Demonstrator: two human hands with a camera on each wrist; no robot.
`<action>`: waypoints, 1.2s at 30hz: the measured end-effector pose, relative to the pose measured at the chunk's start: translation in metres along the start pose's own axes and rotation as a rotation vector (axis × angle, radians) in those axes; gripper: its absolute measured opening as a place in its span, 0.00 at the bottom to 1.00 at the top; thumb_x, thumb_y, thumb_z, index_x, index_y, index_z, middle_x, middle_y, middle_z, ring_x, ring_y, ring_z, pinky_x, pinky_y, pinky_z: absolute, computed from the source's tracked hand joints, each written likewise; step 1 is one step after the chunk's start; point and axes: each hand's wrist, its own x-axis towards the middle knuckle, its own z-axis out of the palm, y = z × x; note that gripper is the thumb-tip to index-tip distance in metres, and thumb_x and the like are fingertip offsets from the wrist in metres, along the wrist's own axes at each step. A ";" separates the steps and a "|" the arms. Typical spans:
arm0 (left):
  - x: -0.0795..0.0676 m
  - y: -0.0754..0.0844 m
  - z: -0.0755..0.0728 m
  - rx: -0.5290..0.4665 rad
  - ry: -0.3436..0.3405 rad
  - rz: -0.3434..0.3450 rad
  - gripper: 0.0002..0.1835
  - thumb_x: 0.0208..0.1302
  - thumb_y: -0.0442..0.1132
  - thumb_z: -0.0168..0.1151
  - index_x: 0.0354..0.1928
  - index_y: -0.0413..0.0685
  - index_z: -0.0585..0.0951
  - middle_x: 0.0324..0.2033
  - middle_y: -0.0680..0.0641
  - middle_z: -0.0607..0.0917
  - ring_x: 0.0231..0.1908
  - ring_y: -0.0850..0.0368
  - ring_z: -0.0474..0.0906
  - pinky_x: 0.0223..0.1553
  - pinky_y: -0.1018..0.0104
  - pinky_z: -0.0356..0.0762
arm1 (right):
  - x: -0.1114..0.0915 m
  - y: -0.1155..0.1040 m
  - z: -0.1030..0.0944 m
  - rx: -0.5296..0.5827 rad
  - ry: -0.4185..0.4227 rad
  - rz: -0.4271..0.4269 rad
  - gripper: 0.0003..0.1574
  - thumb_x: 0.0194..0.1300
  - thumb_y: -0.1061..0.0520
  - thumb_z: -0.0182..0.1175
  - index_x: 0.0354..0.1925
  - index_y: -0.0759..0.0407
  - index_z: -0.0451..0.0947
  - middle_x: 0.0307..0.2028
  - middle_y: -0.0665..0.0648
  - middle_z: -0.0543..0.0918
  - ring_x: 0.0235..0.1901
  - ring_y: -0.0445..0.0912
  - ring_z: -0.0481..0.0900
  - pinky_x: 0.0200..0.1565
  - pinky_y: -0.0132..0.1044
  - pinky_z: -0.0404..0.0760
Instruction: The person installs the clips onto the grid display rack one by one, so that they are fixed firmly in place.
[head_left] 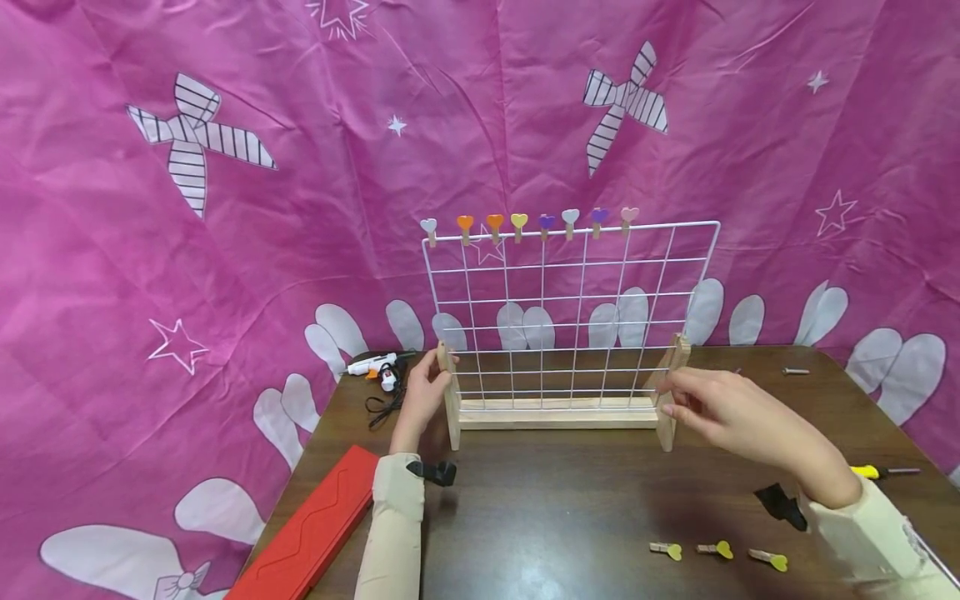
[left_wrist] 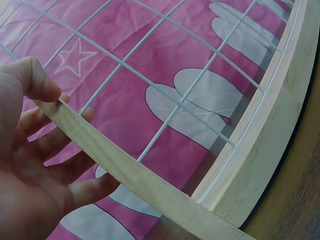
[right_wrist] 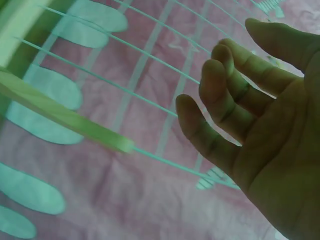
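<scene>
A white wire grid (head_left: 675,225) stands upright in a wooden stand, whose crossbar (head_left: 555,419) joins two side posts. Small heart-topped clothespins in white, orange, yellow, purple and pink line the grid's top wire; one is the pink clothespin (head_left: 628,217). My left hand (head_left: 423,396) grips the upper end of the left wooden post (left_wrist: 125,165), its thumb on the near side and fingers behind. Beside the right wooden post (head_left: 666,433) is my right hand (head_left: 731,412). In the right wrist view its fingers (right_wrist: 212,92) are loosely bent, apart from the post (right_wrist: 75,120), holding nothing.
Three clothespins with yellow hearts (head_left: 715,550) lie at the table's front right. A red box (head_left: 307,529) rests at the left edge, with a white glue gun (head_left: 372,365) and its cord behind. On the right are a yellow-handled screwdriver (head_left: 866,472) and a bolt (head_left: 796,372).
</scene>
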 end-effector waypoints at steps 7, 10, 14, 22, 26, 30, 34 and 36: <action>0.001 -0.001 0.000 -0.004 -0.001 0.001 0.20 0.57 0.25 0.48 0.52 0.38 0.74 0.43 0.38 0.81 0.44 0.51 0.74 0.45 0.56 0.71 | -0.039 -0.001 0.049 0.117 -0.210 0.036 0.07 0.58 0.53 0.63 0.34 0.43 0.74 0.24 0.33 0.67 0.22 0.30 0.65 0.24 0.29 0.65; 0.001 -0.001 0.000 -0.003 -0.003 -0.001 0.19 0.57 0.25 0.48 0.52 0.40 0.75 0.44 0.39 0.81 0.45 0.50 0.74 0.46 0.56 0.71 | -0.054 -0.002 0.069 0.164 -0.354 0.075 0.05 0.58 0.49 0.62 0.34 0.44 0.76 0.28 0.33 0.72 0.26 0.33 0.69 0.26 0.33 0.69; 0.001 0.000 0.000 -0.012 -0.005 -0.002 0.19 0.58 0.25 0.48 0.52 0.40 0.75 0.44 0.39 0.80 0.46 0.47 0.74 0.46 0.56 0.70 | -0.067 -0.005 0.089 0.224 -0.489 0.116 0.06 0.56 0.48 0.64 0.29 0.44 0.76 0.24 0.34 0.72 0.24 0.33 0.68 0.26 0.33 0.69; 0.000 -0.001 0.000 -0.027 -0.004 -0.005 0.20 0.58 0.25 0.48 0.53 0.35 0.73 0.44 0.39 0.80 0.45 0.48 0.73 0.45 0.56 0.71 | -0.085 -0.012 0.110 0.306 -0.555 0.178 0.13 0.43 0.47 0.71 0.25 0.45 0.75 0.16 0.36 0.67 0.17 0.31 0.64 0.20 0.30 0.64; 0.000 0.000 0.000 -0.030 -0.002 -0.004 0.20 0.58 0.24 0.47 0.54 0.33 0.72 0.44 0.39 0.80 0.45 0.49 0.73 0.45 0.56 0.71 | -0.087 -0.014 0.114 0.309 -0.539 0.150 0.15 0.39 0.56 0.72 0.21 0.44 0.73 0.16 0.35 0.67 0.17 0.31 0.64 0.19 0.29 0.64; 0.000 0.001 0.000 -0.032 -0.006 0.007 0.20 0.58 0.24 0.47 0.54 0.33 0.73 0.44 0.38 0.80 0.45 0.50 0.73 0.45 0.56 0.71 | -0.088 -0.014 0.118 0.251 -0.485 0.113 0.19 0.33 0.63 0.70 0.18 0.44 0.71 0.15 0.34 0.65 0.16 0.31 0.62 0.19 0.29 0.63; -0.001 0.001 0.000 -0.028 -0.012 0.006 0.20 0.58 0.24 0.47 0.54 0.32 0.72 0.44 0.38 0.80 0.45 0.49 0.73 0.45 0.57 0.71 | -0.089 -0.014 0.121 0.218 -0.459 0.101 0.20 0.31 0.64 0.70 0.16 0.43 0.70 0.15 0.33 0.65 0.16 0.31 0.61 0.19 0.29 0.62; -0.002 0.002 0.000 -0.032 -0.012 0.004 0.21 0.58 0.24 0.47 0.55 0.31 0.71 0.44 0.38 0.79 0.47 0.45 0.73 0.45 0.56 0.71 | -0.090 -0.013 0.122 0.210 -0.455 0.103 0.20 0.31 0.63 0.70 0.15 0.43 0.69 0.15 0.33 0.64 0.16 0.31 0.61 0.19 0.29 0.62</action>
